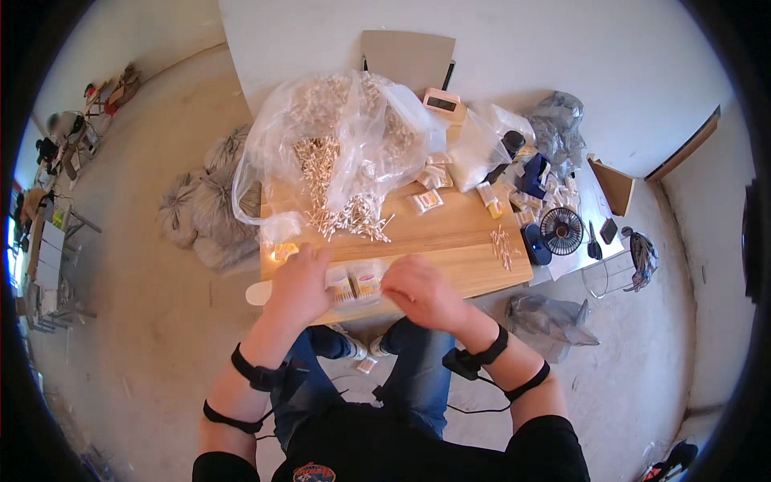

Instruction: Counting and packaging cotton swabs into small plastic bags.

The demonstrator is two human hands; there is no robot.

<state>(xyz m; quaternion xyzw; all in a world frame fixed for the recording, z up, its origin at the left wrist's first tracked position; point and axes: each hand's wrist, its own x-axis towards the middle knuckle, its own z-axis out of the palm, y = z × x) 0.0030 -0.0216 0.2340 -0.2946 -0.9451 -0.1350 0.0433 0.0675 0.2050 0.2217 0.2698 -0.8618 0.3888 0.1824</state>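
Observation:
My left hand [301,285] and my right hand [422,291] meet over the near edge of a low wooden table [450,249]. Between them they hold small clear packets of cotton swabs [357,285], the left hand on the left packet, the right hand's fingers pinching the right packet's edge. A big clear plastic bag [337,145] full of loose cotton swabs lies open behind them, with swabs spilled [353,217] onto the wood.
A small pile of swabs [502,245] lies at the table's right. Filled packets [430,197], a pink clock [442,102], a dark small fan [562,230], a grey bag [554,120] and cardboard [405,56] crowd the far right. Stuffed sacks [201,209] sit left on the floor.

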